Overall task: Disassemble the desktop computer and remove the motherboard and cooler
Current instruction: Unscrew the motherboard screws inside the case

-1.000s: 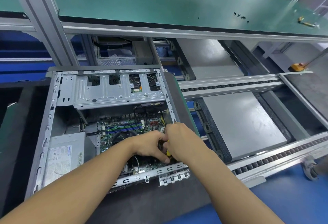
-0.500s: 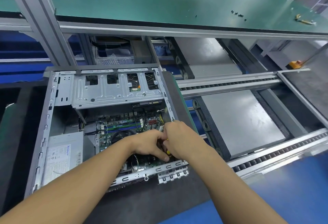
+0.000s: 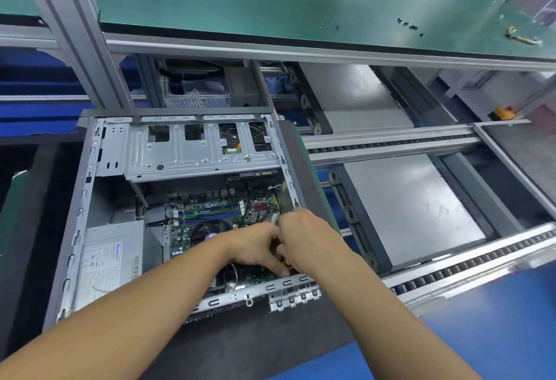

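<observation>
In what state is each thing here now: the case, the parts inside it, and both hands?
computer case: lying on its side, open, side panel off.
motherboard: inside the case, cables attached.
cooler: on the motherboard, partly hidden.
power supply: seated in the case.
left hand: fingers down at the board's edge, grip hidden.
right hand: curled round a yellow-handled tool.
screws: loose on the green shelf.

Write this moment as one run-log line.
case open | motherboard inside | left hand touching motherboard | right hand gripping yellow tool
</observation>
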A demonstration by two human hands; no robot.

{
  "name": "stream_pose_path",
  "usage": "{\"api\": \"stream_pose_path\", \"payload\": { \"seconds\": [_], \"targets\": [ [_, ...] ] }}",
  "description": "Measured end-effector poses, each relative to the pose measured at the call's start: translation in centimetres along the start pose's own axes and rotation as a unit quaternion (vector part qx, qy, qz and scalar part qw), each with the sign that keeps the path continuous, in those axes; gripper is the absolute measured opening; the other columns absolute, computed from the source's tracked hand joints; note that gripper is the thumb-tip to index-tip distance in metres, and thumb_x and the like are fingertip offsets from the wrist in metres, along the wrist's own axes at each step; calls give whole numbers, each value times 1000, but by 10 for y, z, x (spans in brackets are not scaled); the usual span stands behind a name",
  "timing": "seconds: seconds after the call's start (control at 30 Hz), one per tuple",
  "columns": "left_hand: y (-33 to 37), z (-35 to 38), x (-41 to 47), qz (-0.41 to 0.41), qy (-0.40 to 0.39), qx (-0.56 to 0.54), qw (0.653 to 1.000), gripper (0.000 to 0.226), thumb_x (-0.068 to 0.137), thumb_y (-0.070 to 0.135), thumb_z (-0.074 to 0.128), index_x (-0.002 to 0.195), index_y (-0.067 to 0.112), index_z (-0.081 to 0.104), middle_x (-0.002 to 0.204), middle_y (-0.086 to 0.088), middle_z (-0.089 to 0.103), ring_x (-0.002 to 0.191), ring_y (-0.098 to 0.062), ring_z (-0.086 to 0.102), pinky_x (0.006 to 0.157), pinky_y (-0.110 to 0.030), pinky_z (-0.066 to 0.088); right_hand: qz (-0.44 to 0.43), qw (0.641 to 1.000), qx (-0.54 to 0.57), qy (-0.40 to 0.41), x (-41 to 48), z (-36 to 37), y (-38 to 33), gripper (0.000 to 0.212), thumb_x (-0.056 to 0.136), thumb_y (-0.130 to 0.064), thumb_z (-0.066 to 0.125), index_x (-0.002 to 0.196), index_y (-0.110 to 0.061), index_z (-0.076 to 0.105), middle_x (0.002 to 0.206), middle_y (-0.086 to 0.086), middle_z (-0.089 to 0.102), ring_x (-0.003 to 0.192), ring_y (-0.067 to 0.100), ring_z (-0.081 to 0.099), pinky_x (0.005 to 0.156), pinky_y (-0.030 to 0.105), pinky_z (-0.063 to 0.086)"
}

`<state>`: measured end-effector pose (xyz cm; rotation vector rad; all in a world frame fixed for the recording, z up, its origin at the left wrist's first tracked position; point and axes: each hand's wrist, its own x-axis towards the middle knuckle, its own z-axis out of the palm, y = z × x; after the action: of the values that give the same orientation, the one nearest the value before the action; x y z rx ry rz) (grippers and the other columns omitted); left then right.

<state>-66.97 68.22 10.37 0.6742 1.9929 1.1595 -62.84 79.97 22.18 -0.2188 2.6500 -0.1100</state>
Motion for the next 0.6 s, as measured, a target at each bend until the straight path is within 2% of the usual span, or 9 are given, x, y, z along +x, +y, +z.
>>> {"api": "stream_pose_path", "payload": {
  "seconds": [0.07,0.17,0.27,0.37,0.43,0.5,0.53,0.6],
  "targets": [
    [0,-1,0,-4,-3,0,1000,28,72,20,87,94,14,71,96,-5,73,91,-22,66,82,-30,52,-24,999,-17,-18,-1,0,2,27,92,-6,62,118,-11,60,119,9,49,108,29,57,74,33,43],
    [1,1,1,-10,1,13,1000,22,72,16,86,85,14,69,83,2,71,74,-8,61,70,-21,50,-68,996,-27,-48,-3,2,2,32,90,-9,64,121,-13,60,122,9,48,117,27,47,78,28,37],
    [4,4,-1,-11,-2,15,1000,28,72,16,85,86,27,64,79,20,66,74,4,59,66,-8,44,-43,999,-5,-23,-4,6,1,25,91,-15,63,116,-12,61,118,7,50,116,25,49,81,34,46],
    [8,0,-4,-3,-19,19,1000,34,72,16,86,86,33,60,78,33,63,75,17,57,65,-2,40,-17,1000,-14,5,-3,6,-2,19,92,-15,62,110,-13,61,115,6,58,104,26,58,72,33,46],
    [8,-6,-7,-3,-12,35,999,34,72,16,85,94,28,61,89,24,65,78,12,57,72,-9,44,-14,1000,-11,16,-2,5,-3,17,92,-15,63,108,-12,63,112,8,62,92,27,61,67,31,44],
    [3,-17,-11,-13,16,37,999,35,75,5,77,100,23,60,92,12,65,73,5,58,66,-17,48,-25,999,-12,30,-3,4,-1,11,93,-14,62,104,-12,64,109,8,64,90,26,62,66,29,44],
    [-1,-24,-14,-20,30,19,999,38,76,-2,70,102,23,62,90,13,65,72,6,59,61,-15,47,-33,999,-16,40,-4,2,0,6,93,-14,62,99,-13,64,108,8,64,91,25,63,66,29,45],
    [-7,-34,-21,-29,57,-22,998,47,78,-11,59,103,27,65,92,18,66,80,6,64,63,-11,47,-43,997,-7,62,-6,-4,1,5,94,-18,64,96,-13,64,105,6,65,92,24,64,70,31,51]
  ]
}}
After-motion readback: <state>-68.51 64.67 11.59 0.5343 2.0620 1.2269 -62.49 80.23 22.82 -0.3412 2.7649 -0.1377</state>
